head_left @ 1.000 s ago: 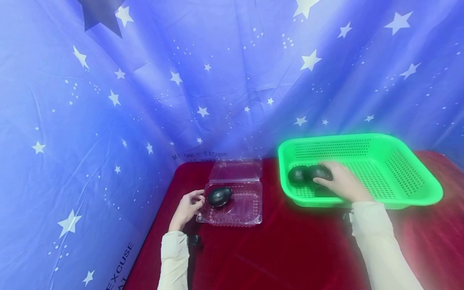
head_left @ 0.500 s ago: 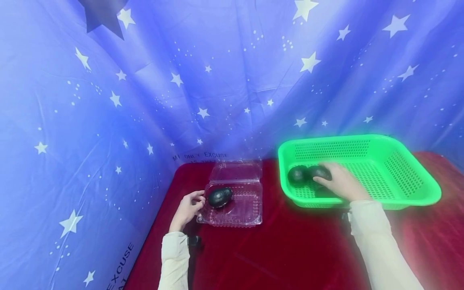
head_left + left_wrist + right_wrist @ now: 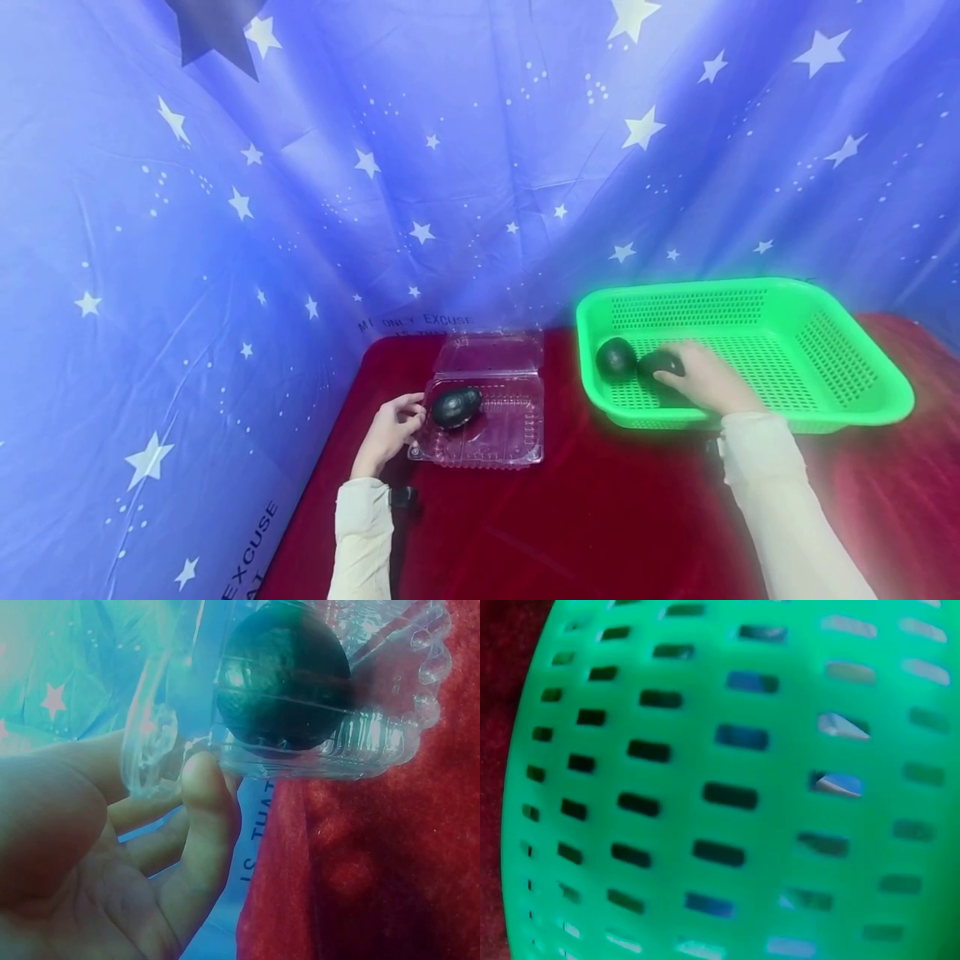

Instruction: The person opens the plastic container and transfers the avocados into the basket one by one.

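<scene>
A dark, oval avocado lies in the left part of a clear plastic clamshell container, whose lid is folded back. At that container's left edge is my left hand, thumb and fingers pinching its rim; the left wrist view shows the fingers at the clear edge, close beside the avocado. Inside the green basket, my right hand grips a second avocado from the right side. Another avocado sits just left of it. The right wrist view shows only the basket's perforated wall, hiding the hand.
Both containers stand on a table with a red cloth, the basket to the right of the clamshell. A blue curtain with stars closes off the back and left side. The basket's raised rim surrounds my right hand.
In the basket, my right hand and the avocado in its grip have shifted slightly, and that avocado looks turned. My left hand stays at the clamshell's edge.
</scene>
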Available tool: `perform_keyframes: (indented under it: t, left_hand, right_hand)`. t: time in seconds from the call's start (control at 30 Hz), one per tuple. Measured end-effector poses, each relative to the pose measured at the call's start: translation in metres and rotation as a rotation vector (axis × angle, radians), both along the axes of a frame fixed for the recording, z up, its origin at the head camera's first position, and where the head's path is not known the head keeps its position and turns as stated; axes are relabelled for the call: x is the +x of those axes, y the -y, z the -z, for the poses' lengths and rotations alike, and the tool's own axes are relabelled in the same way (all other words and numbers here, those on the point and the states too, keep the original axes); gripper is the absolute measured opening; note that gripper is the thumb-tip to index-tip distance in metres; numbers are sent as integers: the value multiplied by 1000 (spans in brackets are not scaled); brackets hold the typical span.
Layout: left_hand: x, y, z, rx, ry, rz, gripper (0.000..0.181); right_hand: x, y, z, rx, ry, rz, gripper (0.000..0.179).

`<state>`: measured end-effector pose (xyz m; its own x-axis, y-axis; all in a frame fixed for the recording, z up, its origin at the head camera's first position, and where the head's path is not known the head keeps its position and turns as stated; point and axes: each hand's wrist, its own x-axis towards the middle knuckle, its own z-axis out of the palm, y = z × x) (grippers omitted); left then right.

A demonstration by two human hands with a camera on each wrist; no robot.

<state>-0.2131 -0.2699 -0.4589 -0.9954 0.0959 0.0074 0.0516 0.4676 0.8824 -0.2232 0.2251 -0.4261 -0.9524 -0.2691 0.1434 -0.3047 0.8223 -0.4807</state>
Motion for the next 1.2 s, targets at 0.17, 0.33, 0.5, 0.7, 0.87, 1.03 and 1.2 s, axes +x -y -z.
perform_keyframes:
  t: [0.17,0.33,0.5,0.7,0.87,1.03,1.2]
  left_hand:
    - [1,-1,1,9,-7,0,41]
    - [12,-9,-21,11,15,29,42]
    - [22,-12,-35,13,-3,44,40]
    - [24,-12,-36,-2,17,23,41]
    - [13,-7,-19,-2,5,7,42]
    - [3,-2,-3,0,2,-8,42]
    - [3,-1,-3,-11,-2,0,41]
  right_hand:
    - [1,4,-1,-5,-29,-3,46]
    - [1,10,-5,-25,-64,-6,40]
    - [1,23,-19,-28,-89,3,44]
    - [4,47,-32,-18,-155,-18,43]
    - [5,66,-36,-17,-196,-45,41]
    - [4,84,-38,-19,-215,-80,42]
    - [5,103,-39,-26,-189,-88,46]
